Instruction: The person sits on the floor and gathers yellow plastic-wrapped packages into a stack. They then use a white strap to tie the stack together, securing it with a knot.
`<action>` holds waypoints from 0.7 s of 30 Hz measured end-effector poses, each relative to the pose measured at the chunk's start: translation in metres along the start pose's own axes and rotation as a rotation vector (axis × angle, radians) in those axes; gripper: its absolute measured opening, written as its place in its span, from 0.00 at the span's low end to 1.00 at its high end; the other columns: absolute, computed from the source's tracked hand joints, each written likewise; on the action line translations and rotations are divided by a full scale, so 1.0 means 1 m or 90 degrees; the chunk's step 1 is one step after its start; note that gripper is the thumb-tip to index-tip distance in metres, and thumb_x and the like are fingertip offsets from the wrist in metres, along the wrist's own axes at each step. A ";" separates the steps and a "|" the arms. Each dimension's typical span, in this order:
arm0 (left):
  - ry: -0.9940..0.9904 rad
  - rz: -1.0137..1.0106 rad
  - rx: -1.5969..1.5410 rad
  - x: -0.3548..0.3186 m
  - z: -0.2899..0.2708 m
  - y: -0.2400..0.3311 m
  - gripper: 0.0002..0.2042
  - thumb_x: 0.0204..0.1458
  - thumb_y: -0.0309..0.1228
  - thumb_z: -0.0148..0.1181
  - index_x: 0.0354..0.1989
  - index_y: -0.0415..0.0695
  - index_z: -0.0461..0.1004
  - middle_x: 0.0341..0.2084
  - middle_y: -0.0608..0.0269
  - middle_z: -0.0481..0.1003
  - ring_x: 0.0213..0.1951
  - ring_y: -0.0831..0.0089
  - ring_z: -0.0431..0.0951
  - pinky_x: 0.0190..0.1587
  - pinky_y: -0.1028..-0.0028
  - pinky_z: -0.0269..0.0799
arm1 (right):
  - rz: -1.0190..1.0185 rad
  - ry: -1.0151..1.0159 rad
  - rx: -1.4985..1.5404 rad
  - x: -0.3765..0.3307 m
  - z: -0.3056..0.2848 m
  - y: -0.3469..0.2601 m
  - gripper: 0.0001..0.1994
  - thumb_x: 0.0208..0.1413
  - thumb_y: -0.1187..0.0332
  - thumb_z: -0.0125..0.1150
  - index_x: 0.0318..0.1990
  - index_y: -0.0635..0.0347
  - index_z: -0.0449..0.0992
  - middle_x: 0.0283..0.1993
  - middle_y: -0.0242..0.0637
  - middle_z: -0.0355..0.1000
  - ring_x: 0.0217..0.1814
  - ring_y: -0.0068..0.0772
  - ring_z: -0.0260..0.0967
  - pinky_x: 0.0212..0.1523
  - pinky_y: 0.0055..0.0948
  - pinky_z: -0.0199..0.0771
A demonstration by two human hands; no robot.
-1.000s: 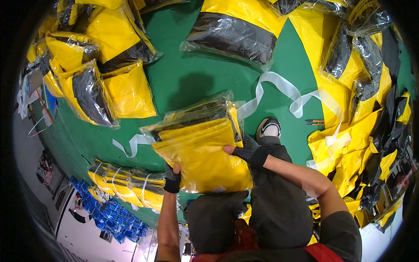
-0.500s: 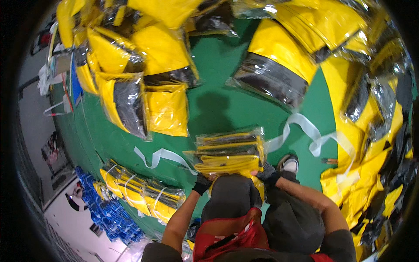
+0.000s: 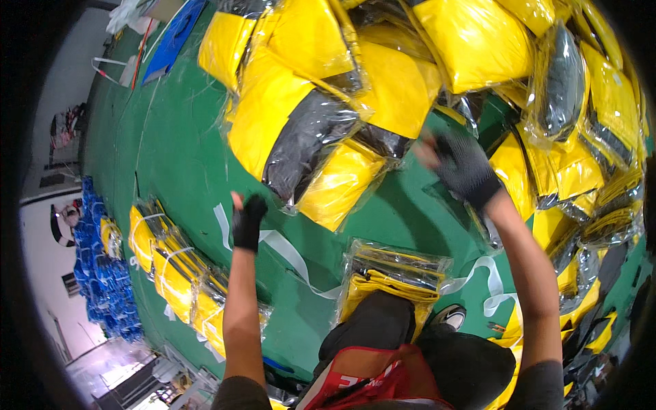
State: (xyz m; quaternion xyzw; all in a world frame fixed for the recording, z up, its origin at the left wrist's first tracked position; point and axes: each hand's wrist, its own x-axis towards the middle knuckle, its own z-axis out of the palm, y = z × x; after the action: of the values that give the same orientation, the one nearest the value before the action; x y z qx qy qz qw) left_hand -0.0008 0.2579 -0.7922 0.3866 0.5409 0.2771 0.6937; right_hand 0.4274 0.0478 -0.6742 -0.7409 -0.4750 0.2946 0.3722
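My left hand, in a black fingerless glove, is raised over the floor, thumb apart from the rest and nothing held. My right hand, gloved alike, stretches forward beside the heap of bagged yellow goods; its fingertips are blurred but look spread and hold nothing. Between the hands lie a yellow-and-black folded packet in clear plastic and a smaller yellow packet. In front of me, a stack of flat yellow-and-black packets sits under my knee. A white strap runs out from the stack's left side.
Tied yellow bundles lie at the left, with a blue heap beyond them. More bagged yellow packets are piled ahead and to the right. The strap's other end curls near my shoe. Green floor shows between them.
Both hands have left the stack at my knee and moved forward, the left one up and left, the right one up toward the heap. The view has swung left.
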 end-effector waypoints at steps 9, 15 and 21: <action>-0.143 0.013 -0.488 -0.031 0.104 -0.065 0.27 0.54 0.47 0.48 0.57 0.43 0.57 0.50 0.59 0.66 0.49 0.66 0.69 0.52 0.65 0.66 | -0.017 -0.153 -0.249 0.115 0.124 -0.122 0.42 0.36 0.40 0.59 0.55 0.62 0.62 0.53 0.51 0.64 0.54 0.50 0.62 0.54 0.42 0.60; 0.023 0.054 -0.373 -0.051 0.092 -0.102 0.30 0.54 0.50 0.46 0.58 0.40 0.54 0.55 0.56 0.61 0.54 0.64 0.63 0.58 0.66 0.56 | -0.095 -0.033 -0.266 0.082 0.168 -0.059 0.39 0.32 0.34 0.56 0.50 0.52 0.70 0.53 0.51 0.62 0.57 0.51 0.56 0.55 0.53 0.52; -0.157 -0.056 -0.392 -0.005 0.062 -0.084 0.36 0.50 0.58 0.44 0.60 0.43 0.53 0.57 0.59 0.59 0.56 0.63 0.62 0.58 0.63 0.56 | 0.149 -0.363 -0.020 0.118 0.167 -0.016 0.55 0.25 0.33 0.63 0.59 0.67 0.58 0.62 0.53 0.53 0.64 0.45 0.50 0.61 0.30 0.51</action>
State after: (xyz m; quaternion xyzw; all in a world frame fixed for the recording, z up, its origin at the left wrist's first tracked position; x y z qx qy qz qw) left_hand 0.0552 0.1931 -0.8519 0.1659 0.3600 0.3483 0.8494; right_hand 0.3323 0.2063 -0.7623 -0.6837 -0.4763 0.5241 0.1762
